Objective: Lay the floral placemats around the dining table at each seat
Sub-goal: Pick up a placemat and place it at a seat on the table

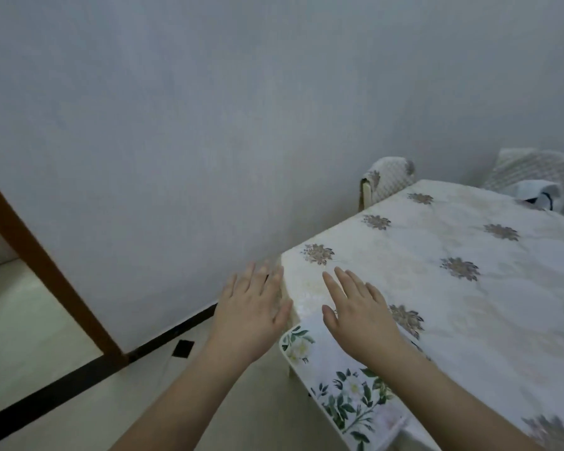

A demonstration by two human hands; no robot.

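Two flat hands over the corner of a cloth-covered worktop

The worktop (469, 255), under a pale cloth with brown flower motifs, fills the right side, and a floral placemat (345, 395) lies along its near edge, seemingly overhanging a little. Both forearms reach forward, palms down. The right hand (358, 310) hovers over or rests on the cloth just beyond the placemat, fingers straight, spread and released. The left hand (253, 307) is beside the worktop's corner, fingers straight, holding nothing.
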